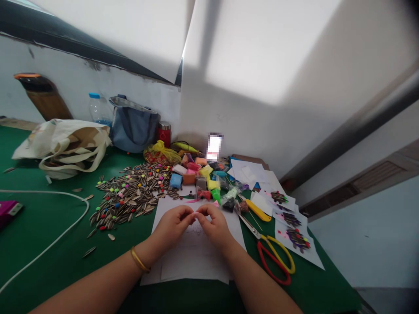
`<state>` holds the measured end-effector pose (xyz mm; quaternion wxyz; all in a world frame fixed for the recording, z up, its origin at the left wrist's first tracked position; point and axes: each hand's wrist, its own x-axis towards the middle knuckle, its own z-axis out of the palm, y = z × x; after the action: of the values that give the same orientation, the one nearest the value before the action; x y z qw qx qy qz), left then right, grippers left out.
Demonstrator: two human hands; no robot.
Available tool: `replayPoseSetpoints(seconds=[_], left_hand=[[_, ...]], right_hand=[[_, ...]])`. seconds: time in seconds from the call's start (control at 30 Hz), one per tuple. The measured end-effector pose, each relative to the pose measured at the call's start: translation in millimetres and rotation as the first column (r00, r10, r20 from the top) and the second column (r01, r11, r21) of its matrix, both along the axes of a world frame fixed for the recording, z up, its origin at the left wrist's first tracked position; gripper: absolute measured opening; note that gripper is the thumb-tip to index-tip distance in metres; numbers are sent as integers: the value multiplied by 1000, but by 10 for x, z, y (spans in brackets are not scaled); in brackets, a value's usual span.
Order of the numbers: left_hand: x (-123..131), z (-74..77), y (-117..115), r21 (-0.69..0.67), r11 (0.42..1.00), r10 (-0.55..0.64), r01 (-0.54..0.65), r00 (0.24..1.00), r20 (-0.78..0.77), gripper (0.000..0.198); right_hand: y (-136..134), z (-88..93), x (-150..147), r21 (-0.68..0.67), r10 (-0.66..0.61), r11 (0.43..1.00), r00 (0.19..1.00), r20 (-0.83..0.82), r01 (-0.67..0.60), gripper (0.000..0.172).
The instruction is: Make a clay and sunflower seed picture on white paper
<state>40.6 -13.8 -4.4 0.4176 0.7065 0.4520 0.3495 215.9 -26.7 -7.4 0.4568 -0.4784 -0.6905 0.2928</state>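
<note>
My left hand [176, 224] and my right hand [212, 224] meet over white paper [196, 266], fingertips pinched together. Whatever lies between the fingertips is too small and hidden to make out. A faint line drawing shows on the paper just under the hands. Beyond them lie several colored modeling clay packs, among them a blue pack [176, 180], a green pack [216, 195] and a red pack [203, 195]. A small bit of pink clay [216, 203] shows beside my right fingers. My left wrist wears a gold bangle [140, 260].
Sunflower seeds [131, 196] mixed with colored pieces are heaped at left. Scissors [273, 253] and a yellow utility knife [258, 210] lie at right, beside paper sheets with seed hedgehogs [298, 239]. Behind are a cloth bag [65, 144], a blue bag [134, 126] and a propped phone [214, 146].
</note>
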Motion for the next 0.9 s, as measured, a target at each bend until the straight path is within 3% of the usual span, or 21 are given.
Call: replayPoseSetpoints(seconds=[0.17, 0.4, 0.73, 0.9], left_hand=[[0, -18, 3, 6, 1000, -15, 15, 1000, -24, 32], [4, 31, -5, 12, 1000, 21, -21, 998, 68, 32], [-31, 2, 12, 93, 995, 48, -47, 999, -10, 18], [-32, 61, 11, 111, 989, 104, -100, 994, -31, 22]], right_hand=[[16, -37, 12, 24, -15, 1000, 1000, 20, 14, 14], [14, -45, 1, 10, 20, 1000, 997, -77, -20, 21], [2, -118, -30, 62, 12, 998, 999, -36, -10, 29], [-12, -65, -21, -19, 15, 1000, 1000, -16, -15, 15]])
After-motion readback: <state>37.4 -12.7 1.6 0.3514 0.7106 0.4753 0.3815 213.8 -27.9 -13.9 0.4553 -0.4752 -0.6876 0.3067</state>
